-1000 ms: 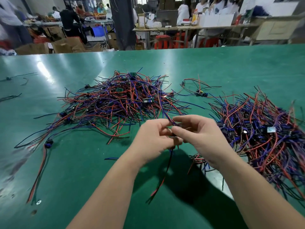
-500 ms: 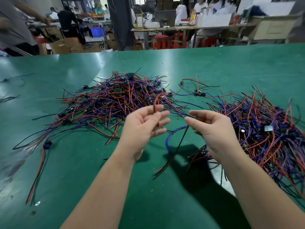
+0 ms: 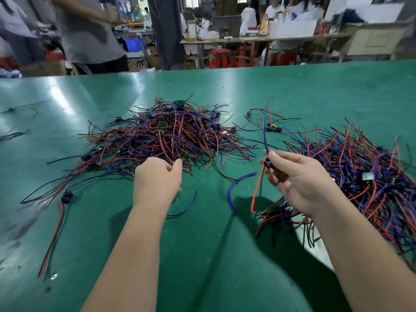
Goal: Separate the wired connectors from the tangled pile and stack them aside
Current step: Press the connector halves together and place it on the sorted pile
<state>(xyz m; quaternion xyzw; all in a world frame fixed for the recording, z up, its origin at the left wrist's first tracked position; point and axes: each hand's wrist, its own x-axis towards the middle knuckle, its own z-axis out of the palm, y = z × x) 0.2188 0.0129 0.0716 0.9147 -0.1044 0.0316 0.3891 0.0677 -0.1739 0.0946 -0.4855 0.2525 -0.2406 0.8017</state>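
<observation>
Your wired connector (image 3: 267, 163), a small dark block with a blue lead rising and a red lead hanging, sits pinched in the fingertips of your right hand (image 3: 299, 183). Your left hand (image 3: 157, 179) curls its fingers at the near edge of the tangled pile (image 3: 171, 136), though whether they grip a wire cannot be told; a second heap (image 3: 360, 172) lies just beyond your right knuckles

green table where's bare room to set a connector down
Bare: the near green table between the forearms, and its far stretch beyond both piles. Crowded: the tangled pile, the right pile, blue wires between left hand and right hand.
</observation>
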